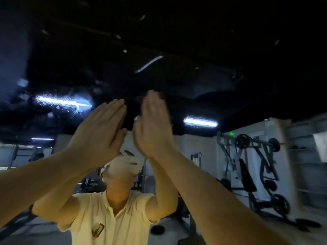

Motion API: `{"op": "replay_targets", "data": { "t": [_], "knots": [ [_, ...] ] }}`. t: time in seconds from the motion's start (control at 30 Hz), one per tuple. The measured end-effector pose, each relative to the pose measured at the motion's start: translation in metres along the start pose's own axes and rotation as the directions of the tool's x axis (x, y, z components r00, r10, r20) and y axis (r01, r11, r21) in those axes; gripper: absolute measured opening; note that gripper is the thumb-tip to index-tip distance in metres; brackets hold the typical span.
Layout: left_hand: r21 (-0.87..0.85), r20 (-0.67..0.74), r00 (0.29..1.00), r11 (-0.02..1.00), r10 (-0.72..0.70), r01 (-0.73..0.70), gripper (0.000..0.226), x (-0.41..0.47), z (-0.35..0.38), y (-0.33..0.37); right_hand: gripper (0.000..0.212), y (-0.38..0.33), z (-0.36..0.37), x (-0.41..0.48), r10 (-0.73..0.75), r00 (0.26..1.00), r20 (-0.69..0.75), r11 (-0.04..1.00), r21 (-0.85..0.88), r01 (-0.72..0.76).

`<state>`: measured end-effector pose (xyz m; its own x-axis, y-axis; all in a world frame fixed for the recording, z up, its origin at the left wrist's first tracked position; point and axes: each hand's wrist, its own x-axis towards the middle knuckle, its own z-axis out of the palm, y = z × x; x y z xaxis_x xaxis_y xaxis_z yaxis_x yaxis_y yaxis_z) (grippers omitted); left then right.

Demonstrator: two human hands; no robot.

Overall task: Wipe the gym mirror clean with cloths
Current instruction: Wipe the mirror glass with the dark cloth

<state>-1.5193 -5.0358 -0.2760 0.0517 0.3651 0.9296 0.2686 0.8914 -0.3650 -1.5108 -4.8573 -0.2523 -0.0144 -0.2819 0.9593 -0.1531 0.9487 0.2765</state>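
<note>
The mirror (194,50) fills my view, close ahead. My left hand (99,131) and right hand (152,124) are raised flat at it, fingers straight, gripping nothing. I see no cloth. I judge bare palms could smear the glass beside the speckles (62,101).

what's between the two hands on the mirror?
Head view: only a narrow strip of bare mirror lies between the left hand and the right hand; no cloth shows there.
</note>
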Motion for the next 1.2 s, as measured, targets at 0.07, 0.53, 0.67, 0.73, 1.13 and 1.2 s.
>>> {"op": "replay_targets", "data": {
  "t": [0.07, 0.53, 0.67, 0.73, 1.13, 1.2],
  "knots": [
    [-0.039, -0.051, 0.998, 0.999, -0.032, 0.030, 0.068, 0.000, -0.007, -0.011, 0.062, 0.001, -0.001, 0.001, -0.290, 0.954, 0.076, 0.957, 0.016, 0.290],
    [0.134, 0.028, 1.000, 0.991, -0.013, 0.009, 0.083, 0.016, 0.009, -0.023, 0.065, 0.073, -0.002, 0.065, 0.424, 0.892, -0.155, 0.897, -0.065, -0.437],
    [0.037, -0.027, 0.997, 0.997, -0.067, 0.068, 0.080, 0.012, 0.004, -0.021, 0.065, -0.020, 0.007, 0.051, -0.061, 0.990, -0.129, 0.998, -0.026, 0.058],
    [-0.015, -0.073, 0.994, 0.996, -0.084, 0.083, 0.076, 0.009, -0.002, -0.020, 0.066, -0.005, 0.003, 0.039, -0.253, 0.967, -0.035, 0.967, -0.042, 0.251],
    [0.135, 0.147, 0.988, 0.990, -0.047, 0.027, 0.087, 0.011, -0.028, -0.022, 0.066, 0.080, -0.008, 0.014, 0.487, 0.869, -0.092, 0.864, -0.093, -0.494],
    [0.130, 0.134, 0.990, 0.991, -0.050, 0.032, 0.084, -0.001, -0.040, -0.025, 0.067, 0.032, 0.001, 0.024, 0.327, 0.938, -0.116, 0.939, -0.076, -0.337]
  ]
}}
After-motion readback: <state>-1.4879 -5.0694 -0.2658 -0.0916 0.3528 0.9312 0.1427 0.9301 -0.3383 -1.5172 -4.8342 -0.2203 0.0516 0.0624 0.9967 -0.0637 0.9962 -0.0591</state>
